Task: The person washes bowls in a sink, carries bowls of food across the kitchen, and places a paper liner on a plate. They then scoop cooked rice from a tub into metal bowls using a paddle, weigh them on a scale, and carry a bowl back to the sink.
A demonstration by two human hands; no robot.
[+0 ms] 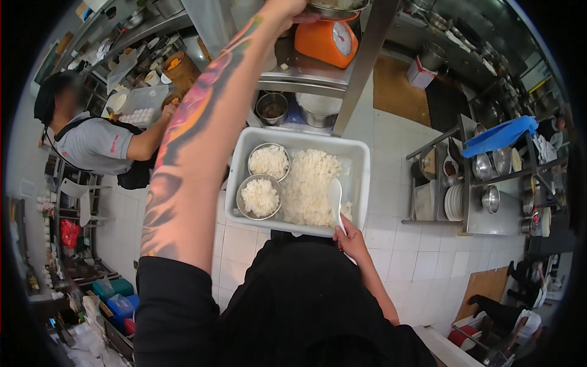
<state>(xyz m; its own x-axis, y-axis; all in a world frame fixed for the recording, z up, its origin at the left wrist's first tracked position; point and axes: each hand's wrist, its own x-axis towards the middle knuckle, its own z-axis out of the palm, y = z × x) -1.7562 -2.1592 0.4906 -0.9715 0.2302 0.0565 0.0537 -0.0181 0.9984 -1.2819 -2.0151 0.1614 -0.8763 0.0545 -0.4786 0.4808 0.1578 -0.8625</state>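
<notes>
A grey plastic tub [241,144] holds a mound of cooked rice [312,183] on its right side. Two metal bowls filled with rice, a far bowl [269,161] and a near bowl [260,197], sit inside at its left. My right hand [350,237] is closed round the handle of a white rice paddle [335,199], whose blade lies against the rice. At the top edge, my left hand [288,8] grips the side of another metal bowl [337,11] of rice, on or just above an orange dial scale [327,43]; the frame cuts this hand off partly.
Below the scale's steel shelf stand a pot of dark contents [271,108] and a white-filled pot [318,107]. At left, a co-worker [98,144] works near a tray of eggs [139,116]. A steel rack [480,211] with plates and bowls is at right.
</notes>
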